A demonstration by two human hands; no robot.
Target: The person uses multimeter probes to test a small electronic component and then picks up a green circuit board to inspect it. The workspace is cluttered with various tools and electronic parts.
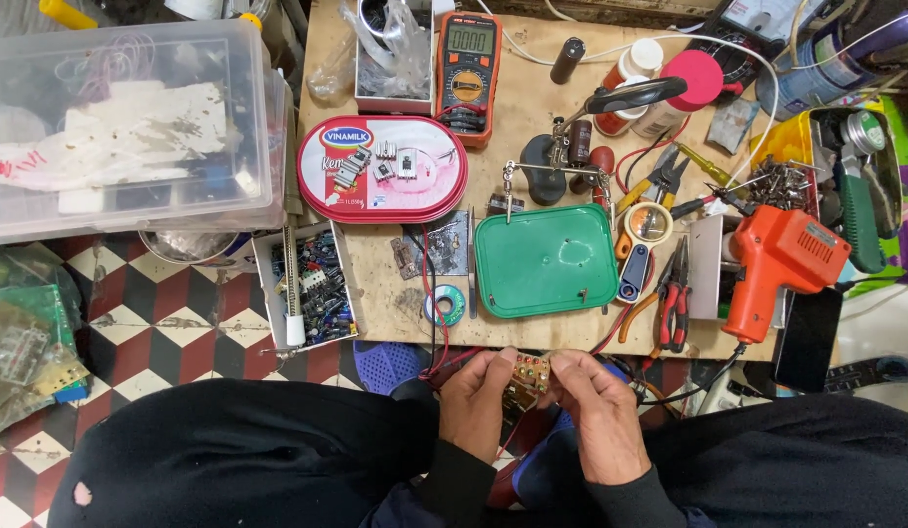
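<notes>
A small brown circuit board (529, 376) with several components is held between both hands just below the front edge of the wooden bench (532, 117). My left hand (476, 396) grips its left side with the fingertips. My right hand (596, 411) pinches its right side. Both hands sit above my lap in dark trousers. Red and black wires (442, 367) run from the bench past my left hand.
On the bench lie a green lid (545, 260), a red oval tin lid (381, 168) with small parts, an orange multimeter (467, 68), an orange soldering gun (778, 264), pliers (675, 293), a helping-hand magnifier (610, 108) and a solder spool (444, 305). A clear plastic bin (131, 127) and a parts box (307, 284) stand left.
</notes>
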